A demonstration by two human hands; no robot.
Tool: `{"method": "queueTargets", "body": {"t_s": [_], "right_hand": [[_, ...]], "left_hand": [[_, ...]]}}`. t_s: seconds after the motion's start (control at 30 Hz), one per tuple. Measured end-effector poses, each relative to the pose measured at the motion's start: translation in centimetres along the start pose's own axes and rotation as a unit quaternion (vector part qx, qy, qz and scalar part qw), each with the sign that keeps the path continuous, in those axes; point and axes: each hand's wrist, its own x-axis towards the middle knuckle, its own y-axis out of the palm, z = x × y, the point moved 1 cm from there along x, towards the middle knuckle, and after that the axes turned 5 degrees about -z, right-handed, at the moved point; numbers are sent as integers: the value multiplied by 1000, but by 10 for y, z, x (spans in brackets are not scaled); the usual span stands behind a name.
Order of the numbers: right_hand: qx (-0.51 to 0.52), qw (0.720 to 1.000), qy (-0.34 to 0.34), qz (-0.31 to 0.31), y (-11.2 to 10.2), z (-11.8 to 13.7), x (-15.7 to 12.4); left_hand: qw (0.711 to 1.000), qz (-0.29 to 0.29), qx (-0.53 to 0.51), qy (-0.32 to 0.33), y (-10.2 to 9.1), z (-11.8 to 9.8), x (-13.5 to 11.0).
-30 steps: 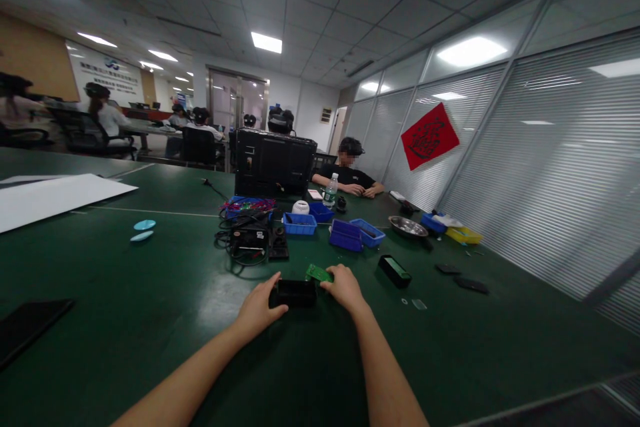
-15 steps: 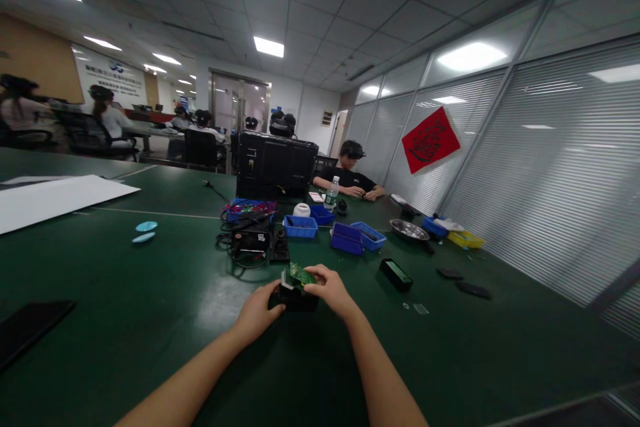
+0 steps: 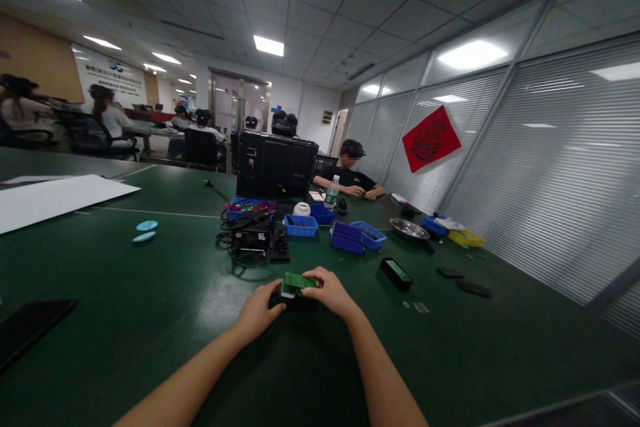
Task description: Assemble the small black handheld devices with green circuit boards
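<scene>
A small black case (image 3: 296, 302) lies on the green table (image 3: 150, 320) in front of me. My left hand (image 3: 256, 312) grips its left end, fingers closed round it. My right hand (image 3: 330, 292) pinches a green circuit board (image 3: 297, 279) and holds it flat just over the top of the case. Both forearms reach in from the bottom edge.
Beyond my hands lie a tangle of cables with a black device (image 3: 253, 240), several blue bins (image 3: 350, 236), a metal bowl (image 3: 409, 229), a yellow bin (image 3: 465, 237) and another black case (image 3: 396, 273). A black flat object (image 3: 30, 323) lies at left. A person (image 3: 350, 177) sits across the table.
My right hand carried the green circuit board from the table beside the case leftward, tilted it up, then laid it flat over the case. My left hand stayed on the case.
</scene>
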Motion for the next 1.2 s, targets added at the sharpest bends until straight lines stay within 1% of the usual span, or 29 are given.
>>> {"method": "queueTargets", "body": {"t_s": [0.2, 0.33, 0.43, 0.53, 0.6, 0.67, 0.8, 0.87, 0.93, 1.0, 1.13, 1.2], "right_hand": [[-34, 999, 0, 4, 0, 6, -2], [-66, 998, -12, 9, 1, 5, -2], [-64, 998, -18, -6, 0, 4, -1], [-55, 998, 2, -30, -2, 3, 0], [-55, 998, 23, -33, -3, 2, 0], [-61, 998, 31, -10, -2, 1, -2], [-106, 992, 17, 59, 6, -3, -5], [-131, 989, 19, 63, 11, -5, -5], [-153, 987, 33, 39, 16, -8, -4], [-179, 982, 59, -5, 19, -11, -2], [-243, 958, 101, -111, 19, -17, 0], [-271, 946, 102, -143, 18, -18, 0]], "left_hand": [[1000, -2, -4, 3, 0, -1, 0], [1000, -2, 5, -10, 0, -2, 0], [1000, -2, 8, -21, 0, -2, 0], [1000, -6, 5, -29, 0, -1, 0], [1000, -11, 2, -26, 1, 1, 0], [1000, -15, -1, -20, 2, 2, 0], [999, -34, -5, -20, 3, 5, 1], [999, -46, -10, -23, 4, 6, 2], [998, -52, -17, -28, 4, 7, 2], [998, -50, -22, -36, 4, 6, 2], [998, -33, -21, -44, 2, 3, 1], [999, -30, -15, -42, 1, 1, 0]]}}
